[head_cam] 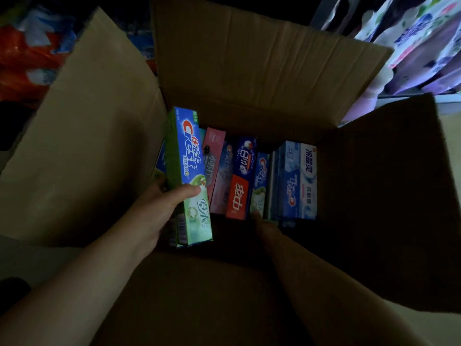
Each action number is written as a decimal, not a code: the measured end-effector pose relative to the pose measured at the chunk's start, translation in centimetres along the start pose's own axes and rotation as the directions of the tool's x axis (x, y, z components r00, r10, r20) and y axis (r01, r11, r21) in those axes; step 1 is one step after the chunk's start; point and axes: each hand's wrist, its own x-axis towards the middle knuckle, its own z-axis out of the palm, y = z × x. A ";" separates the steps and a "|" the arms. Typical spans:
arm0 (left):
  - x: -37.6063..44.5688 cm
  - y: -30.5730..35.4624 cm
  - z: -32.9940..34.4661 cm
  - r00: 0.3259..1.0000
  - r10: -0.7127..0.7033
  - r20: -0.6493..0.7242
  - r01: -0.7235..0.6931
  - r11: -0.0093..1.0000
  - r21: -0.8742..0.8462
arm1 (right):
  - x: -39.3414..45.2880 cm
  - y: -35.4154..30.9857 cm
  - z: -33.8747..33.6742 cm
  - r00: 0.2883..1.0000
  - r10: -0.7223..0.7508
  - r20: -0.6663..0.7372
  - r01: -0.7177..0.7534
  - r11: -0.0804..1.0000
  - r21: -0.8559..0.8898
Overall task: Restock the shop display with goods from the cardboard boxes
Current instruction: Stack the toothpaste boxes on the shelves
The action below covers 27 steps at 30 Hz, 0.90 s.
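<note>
Dim shop interior seen from above. A large cardboard box (249, 78) fills the view, its four flaps folded outward; the left flap (82, 136) catches the most light, the right flap (389, 196) lies in shadow. Beyond the flaps, packaged goods in red and blue wrap (30, 53) sit at upper left and purple-and-white floral packs (424, 43) at upper right. Pale floor (446, 330) shows at lower right.

Inside the box, toothpaste cartons stand in a row: a pink carton (214, 168), a dark blue and red carton (243, 181), a Crest carton (262, 181) and pale blue and white cartons (298, 181), touching side by side. The left hand (154, 211) holds a green and blue Crest carton (189, 176) raised above the row at the box's left wall, thumb curled across its face, grip closed round it. The right hand (264, 226) reaches to the near end of the row; in the shadow its grip cannot be told. Dark open space lies right of the row.
</note>
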 end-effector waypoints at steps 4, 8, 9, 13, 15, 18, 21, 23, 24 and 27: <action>-0.1 -0.9 -0.5 1.000 0.007 -0.005 -0.007 0.999 0.037 | 2.0 -0.2 -0.7 0.999 0.030 -0.011 -0.030 0.999 0.020; 0.1 -1.7 -0.9 0.999 -0.022 -0.038 0.023 1.000 0.017 | 3.0 0.3 -0.3 0.989 0.133 0.066 -0.147 0.942 0.301; 0.2 -1.8 -0.9 0.999 -0.024 -0.041 0.025 0.999 0.021 | 3.3 0.5 0.1 0.991 0.115 0.063 -0.129 0.939 0.318; 0.1 -1.7 -0.8 0.998 -0.027 -0.058 0.028 0.999 0.015 | 6.5 2.0 1.1 0.995 0.094 -0.019 -0.080 0.922 0.378; 0.1 -1.3 -0.6 0.999 -0.021 -0.048 0.022 1.000 0.016 | 8.2 2.6 1.6 0.994 0.105 -0.015 -0.086 0.879 0.468; 0.0 -0.9 -0.6 0.999 -0.009 -0.037 0.010 1.000 0.019 | 9.5 2.8 1.8 0.993 0.108 -0.045 -0.073 0.872 0.484; 0.0 -1.0 -0.6 0.999 0.001 -0.049 0.000 1.000 0.029 | 6.5 1.5 1.9 0.990 0.133 -0.056 -0.084 0.844 0.531; 0.0 -1.3 -0.6 0.998 -0.005 -0.057 0.007 1.000 0.023 | 5.5 0.9 2.2 0.988 0.106 -0.114 -0.031 0.851 0.525; 0.0 -1.4 -0.6 0.998 -0.013 -0.059 0.014 1.000 0.020 | 5.0 0.7 2.2 0.984 0.096 -0.152 -0.002 0.852 0.524; -0.1 -1.5 -0.7 0.998 -0.028 -0.054 0.029 0.999 0.023 | 4.3 0.2 2.5 0.970 0.054 -0.238 0.061 0.890 0.451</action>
